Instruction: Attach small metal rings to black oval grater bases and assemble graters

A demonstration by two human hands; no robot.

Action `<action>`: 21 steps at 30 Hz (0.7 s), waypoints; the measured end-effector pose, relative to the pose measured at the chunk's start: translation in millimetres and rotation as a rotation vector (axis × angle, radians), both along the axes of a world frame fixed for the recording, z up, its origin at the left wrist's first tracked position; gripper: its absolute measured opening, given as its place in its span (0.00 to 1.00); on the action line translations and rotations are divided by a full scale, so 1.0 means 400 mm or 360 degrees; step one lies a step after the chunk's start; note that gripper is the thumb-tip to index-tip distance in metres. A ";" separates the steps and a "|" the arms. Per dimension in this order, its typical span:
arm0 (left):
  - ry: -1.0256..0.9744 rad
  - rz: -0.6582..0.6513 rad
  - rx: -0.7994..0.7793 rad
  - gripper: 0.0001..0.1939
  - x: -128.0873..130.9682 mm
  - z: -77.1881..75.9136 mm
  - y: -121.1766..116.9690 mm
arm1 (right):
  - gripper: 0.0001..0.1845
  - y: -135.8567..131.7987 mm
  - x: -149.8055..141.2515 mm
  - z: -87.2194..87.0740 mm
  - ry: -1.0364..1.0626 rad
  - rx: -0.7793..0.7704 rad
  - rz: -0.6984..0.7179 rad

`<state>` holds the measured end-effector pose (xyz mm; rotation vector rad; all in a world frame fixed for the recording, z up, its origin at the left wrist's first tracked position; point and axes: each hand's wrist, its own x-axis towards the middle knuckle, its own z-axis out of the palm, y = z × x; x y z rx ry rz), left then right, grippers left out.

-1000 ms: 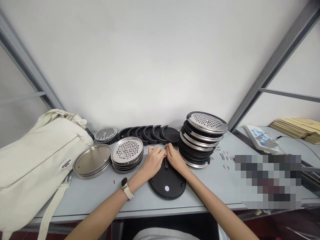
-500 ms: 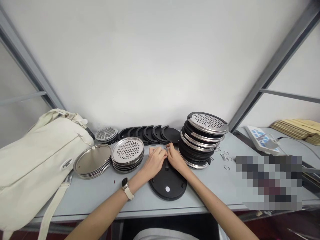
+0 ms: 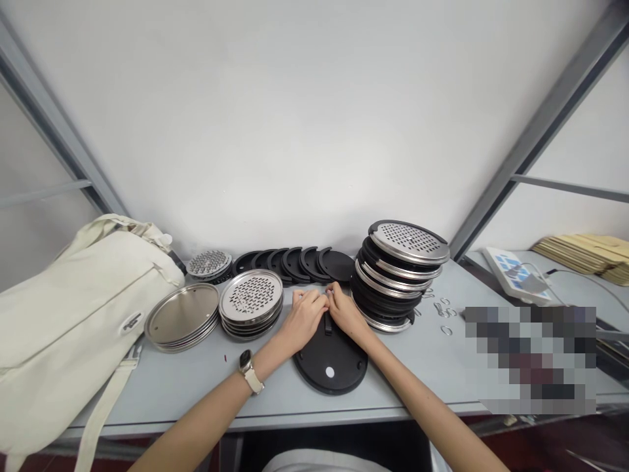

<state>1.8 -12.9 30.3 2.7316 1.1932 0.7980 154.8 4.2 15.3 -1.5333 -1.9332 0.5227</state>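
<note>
Working on the black disc point(image 3: 330, 353), head view: lies flat on the table point(image 3: 162, 387), directly before you.
Left hand point(image 3: 307, 314): fingers bunched over the disc's far side; whether they clamp anything, I cannot tell.
Right hand point(image 3: 344, 313): fingers drawn in beside the left's, nearly meeting; grip hidden too.
Tall stack point(image 3: 388, 305): on your right, metal plates and black rims layered together; judged done.
Perforated plates point(image 3: 250, 298), plain plates point(image 3: 184, 311): piled on your left, apparently not yet paired.
Row of black discs point(image 3: 293, 265): behind your hands, overlapping; judged remaining.
Small metal loops point(image 3: 446, 330): scattered beyond the tall stack, unattached.
Cream bag point(image 3: 88, 308): oval patch point(image 3: 130, 323), dark lettering too small to read.
White dot point(image 3: 329, 372): on the disc, no visible writing.
</note>
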 end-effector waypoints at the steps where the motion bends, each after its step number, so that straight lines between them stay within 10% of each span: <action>1: -0.0013 -0.0003 -0.0004 0.11 0.000 -0.001 0.000 | 0.10 0.001 0.000 -0.001 -0.0004 -0.0002 -0.0001; 21: -0.0002 -0.0222 -0.0116 0.10 -0.042 0.045 0.019 | 0.09 0.005 0.000 -0.007 -0.0074 -0.0013 -0.0032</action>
